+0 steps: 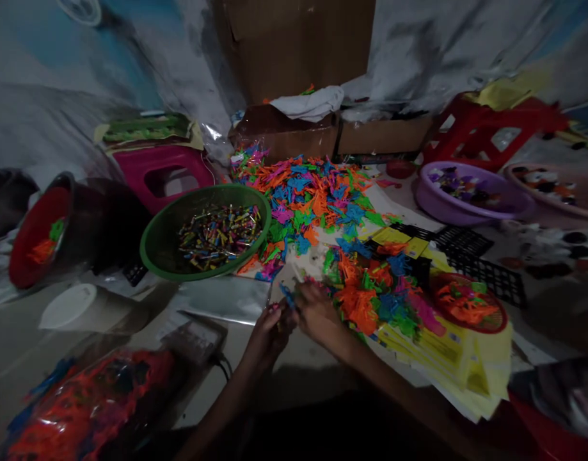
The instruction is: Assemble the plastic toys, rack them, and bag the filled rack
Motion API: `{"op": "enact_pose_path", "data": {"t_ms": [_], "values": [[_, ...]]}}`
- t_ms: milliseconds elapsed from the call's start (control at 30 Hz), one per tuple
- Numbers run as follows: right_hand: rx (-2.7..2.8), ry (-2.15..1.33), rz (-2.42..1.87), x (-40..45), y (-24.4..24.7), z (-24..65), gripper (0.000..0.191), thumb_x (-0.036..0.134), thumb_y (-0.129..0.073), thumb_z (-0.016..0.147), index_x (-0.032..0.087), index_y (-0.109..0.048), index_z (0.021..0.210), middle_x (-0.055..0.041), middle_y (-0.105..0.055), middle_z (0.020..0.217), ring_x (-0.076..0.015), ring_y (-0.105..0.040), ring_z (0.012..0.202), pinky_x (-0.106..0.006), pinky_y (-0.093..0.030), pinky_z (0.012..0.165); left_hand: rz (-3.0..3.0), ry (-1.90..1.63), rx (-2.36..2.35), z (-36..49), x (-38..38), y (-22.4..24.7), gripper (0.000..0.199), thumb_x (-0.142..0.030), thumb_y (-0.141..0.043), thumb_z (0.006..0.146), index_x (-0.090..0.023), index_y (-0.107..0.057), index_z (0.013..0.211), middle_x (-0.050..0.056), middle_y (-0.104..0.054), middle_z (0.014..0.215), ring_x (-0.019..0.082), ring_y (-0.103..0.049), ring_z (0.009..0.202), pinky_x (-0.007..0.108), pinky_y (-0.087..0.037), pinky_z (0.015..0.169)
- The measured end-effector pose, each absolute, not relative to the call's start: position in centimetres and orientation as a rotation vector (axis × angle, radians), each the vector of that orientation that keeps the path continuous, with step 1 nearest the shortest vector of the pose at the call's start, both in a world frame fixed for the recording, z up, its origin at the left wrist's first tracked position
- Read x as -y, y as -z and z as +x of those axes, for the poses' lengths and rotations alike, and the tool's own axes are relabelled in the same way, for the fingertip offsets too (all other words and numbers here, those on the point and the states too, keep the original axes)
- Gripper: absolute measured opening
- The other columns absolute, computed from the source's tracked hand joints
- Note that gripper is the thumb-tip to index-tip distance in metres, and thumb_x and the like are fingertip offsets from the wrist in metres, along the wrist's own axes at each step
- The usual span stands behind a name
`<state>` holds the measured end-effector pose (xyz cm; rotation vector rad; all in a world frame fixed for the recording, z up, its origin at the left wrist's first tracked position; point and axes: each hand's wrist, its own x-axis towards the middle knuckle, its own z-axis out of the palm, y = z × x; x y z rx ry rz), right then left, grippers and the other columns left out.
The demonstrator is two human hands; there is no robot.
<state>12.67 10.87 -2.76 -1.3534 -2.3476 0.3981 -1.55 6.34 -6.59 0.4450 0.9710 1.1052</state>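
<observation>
My left hand (272, 326) is closed in a pinch just in front of the white work surface, with its fingertips up. Close against it, my right hand (317, 312) reaches in from the right, its fingers bent and a little blurred. A small blue plastic piece (287, 296) sticks up between the fingertips of both hands; its exact kind is too blurred to tell. Right beside my right hand lies a loose pile of orange, blue, green and pink plastic figures (358, 306). A larger heap of similar figures (317, 192) spreads out behind the hands.
On the left stands a green basin (150, 256) with many small colourful sticks. Yellow printed cards (447, 349) fan out under the right pile, beside a red basket (502, 320). A clear bag of figures (87, 410) lies front left. Farther back are a purple basin (471, 208) and a pink stool (140, 166).
</observation>
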Motion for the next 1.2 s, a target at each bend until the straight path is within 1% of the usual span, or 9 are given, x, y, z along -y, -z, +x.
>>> {"op": "enact_pose_path", "data": {"t_ms": [133,267,333,433,567,667,833,1033,1200], "values": [[2.297,-0.707,-1.04,-6.7,4.0,13.8,0.023,0.023,-0.045,0.083,0.024,-0.064,0.097,-0.0037,-0.058,0.115,-0.0175,-0.046,0.113,-0.035,-0.039,0.095,0.528,-1.119,-1.003,0.7,-5.7,6.3,0.031,-0.035,-0.069,0.063,-0.017,-0.052,0.08,-0.004,-0.049,0.062,0.004,-0.045,0.049,0.014,-0.034,0.045],[1.735,-0.748,-1.197,-5.4,5.2,13.8,0.014,0.03,-0.057,0.076,0.023,-0.066,0.085,-0.0061,-0.061,0.103,-0.0177,-0.056,0.099,-0.034,-0.046,0.085,0.828,-1.178,-1.149,1.1,-5.2,5.5,0.028,-0.039,-0.065,0.065,-0.016,-0.051,0.07,-0.005,-0.047,0.06,0.005,-0.043,0.053,0.017,-0.036,0.052],[1.48,-0.788,-1.271,-4.9,5.3,13.7,0.032,0.033,-0.066,0.068,0.021,-0.062,0.098,-0.0073,-0.061,0.101,-0.0181,-0.057,0.093,-0.032,-0.049,0.077,1.005,-1.158,-1.183,0.4,-5.2,4.8,0.027,-0.04,-0.064,0.065,-0.015,-0.051,0.068,-0.005,-0.045,0.058,0.006,-0.041,0.054,0.018,-0.035,0.053],[1.476,-1.244,-1.155,-4.3,4.6,14.3,0.04,0.037,-0.067,0.065,0.021,-0.059,0.101,-0.0025,-0.064,0.084,-0.0139,-0.06,0.071,-0.025,-0.05,0.059,1.224,-1.005,-1.122,-1.0,-5.1,3.3,0.026,-0.038,-0.064,0.066,-0.015,-0.053,0.067,-0.005,-0.045,0.057,0.006,-0.04,0.053,0.018,-0.033,0.052],[1.549,-1.717,-0.949,-4.2,3.5,15.9,0.033,0.048,-0.054,0.073,0.017,-0.065,0.078,0.0014,-0.062,0.061,-0.0107,-0.055,0.053,-0.022,-0.045,0.046,1.31,-0.702,-0.948,-2.0,-4.6,1.8,0.026,-0.038,-0.065,0.067,-0.014,-0.058,0.072,-0.004,-0.049,0.055,0.004,-0.037,0.044,0.017,-0.03,0.043],[1.424,-1.575,-1.062,-4.4,3.5,16.4,0.032,0.047,-0.061,0.067,0.016,-0.064,0.062,0.0032,-0.059,0.054,-0.0093,-0.052,0.049,-0.022,-0.042,0.049,1.276,-0.651,-0.981,-1.6,-4.2,1.3,0.03,-0.039,-0.065,0.067,-0.014,-0.061,0.083,-0.003,-0.054,0.056,0.002,-0.032,0.035,0.016,-0.023,0.033],[0.795,-1.191,-1.177,-4.5,3.7,15.6,0.025,0.043,-0.065,0.066,0.019,-0.065,0.068,0.0038,-0.063,0.063,-0.0099,-0.055,0.06,-0.025,-0.043,0.066,1.089,-0.934,-1.186,0.4,-3.5,0.9,0.04,-0.041,-0.064,0.067,-0.014,-0.059,0.096,0.004,-0.063,0.079,0.012,-0.06,0.056,0.013,-0.02,0.029],[0.753,-1.203,-1.062,-3.7,3.3,13.8,0.026,0.044,-0.062,0.069,0.018,-0.064,0.071,0.0003,-0.065,0.07,-0.0126,-0.056,0.065,-0.026,-0.043,0.067,1.026,-1.015,-1.205,2.1,-2.5,0.7,0.044,-0.037,-0.068,0.063,-0.016,-0.061,0.101,0.003,-0.062,0.084,0.007,-0.054,0.049,0.012,-0.025,0.029],[0.886,-1.167,-1.152,-3.5,3.5,13.5,0.028,0.045,-0.057,0.072,0.018,-0.065,0.072,-0.0006,-0.065,0.069,-0.0144,-0.058,0.069,-0.027,-0.044,0.07,1.001,-1.059,-1.187,2.3,-2.4,0.8,0.039,-0.034,-0.07,0.06,-0.015,-0.065,0.094,0.002,-0.063,0.077,0.006,-0.05,0.05,0.015,-0.038,0.038]]}}
